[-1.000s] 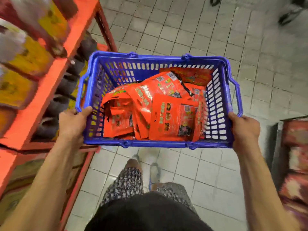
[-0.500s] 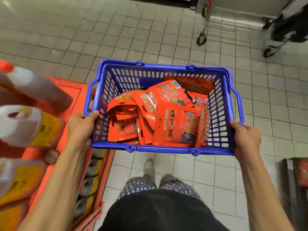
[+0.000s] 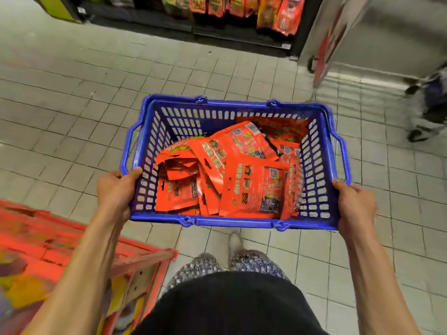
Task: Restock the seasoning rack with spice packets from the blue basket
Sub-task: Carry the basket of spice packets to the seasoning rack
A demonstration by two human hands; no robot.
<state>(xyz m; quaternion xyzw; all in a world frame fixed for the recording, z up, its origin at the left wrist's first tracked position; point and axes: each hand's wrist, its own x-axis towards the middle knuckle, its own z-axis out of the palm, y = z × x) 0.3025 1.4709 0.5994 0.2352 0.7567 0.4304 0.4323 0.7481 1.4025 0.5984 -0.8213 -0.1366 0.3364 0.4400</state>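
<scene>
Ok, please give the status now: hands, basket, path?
Left hand and right hand grip blue basket sides. Orange spice packets inside. Tiled floor ahead, rack beyond.

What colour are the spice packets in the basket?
Bright orange-red spice packets with printed labels, clearest in the head view.

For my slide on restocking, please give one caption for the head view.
Both hands, left hand and right hand, hold a blue basket of orange spice packets.
</scene>
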